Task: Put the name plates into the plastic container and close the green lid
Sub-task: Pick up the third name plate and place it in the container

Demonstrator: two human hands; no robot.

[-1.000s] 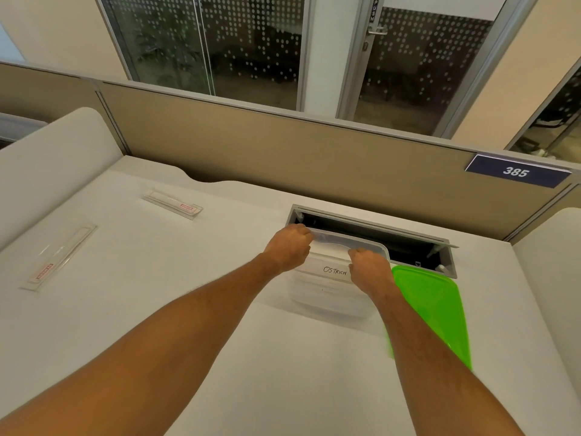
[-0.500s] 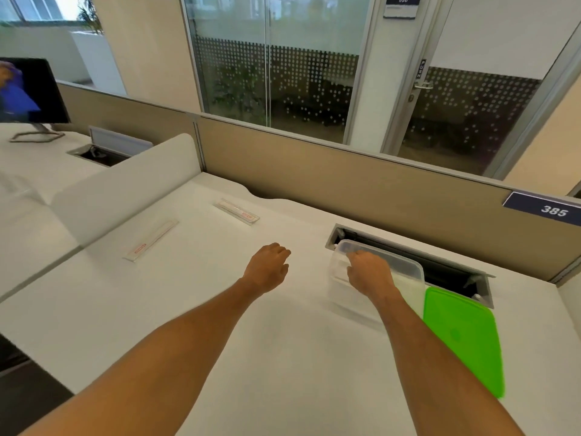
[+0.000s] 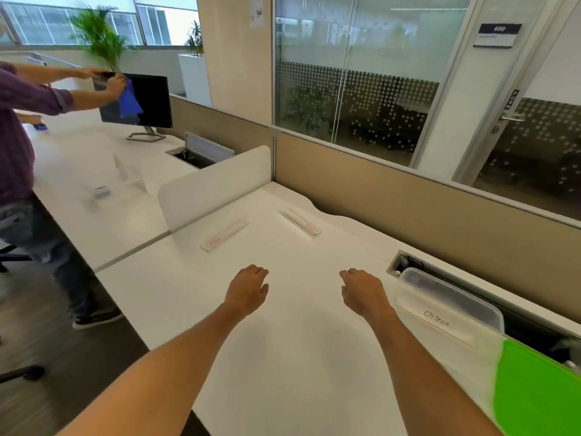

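Nothing is packed yet: both plates (image 3: pixel 224 236) (image 3: pixel 301 222) lie on the far worktop (image 3: pixel 283 357), the container (image 3: pixel 446 306) stands open at right beside the lid (image 3: pixel 540 394), and both hands (image 3: pixel 248 289) (image 3: pixel 361 292) hover loosely open and empty.

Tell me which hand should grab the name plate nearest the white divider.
Left, probably. The left hand is empty and open, on the same side as that name plate. The right hand, also empty, sits nearer the container and the other name plate.
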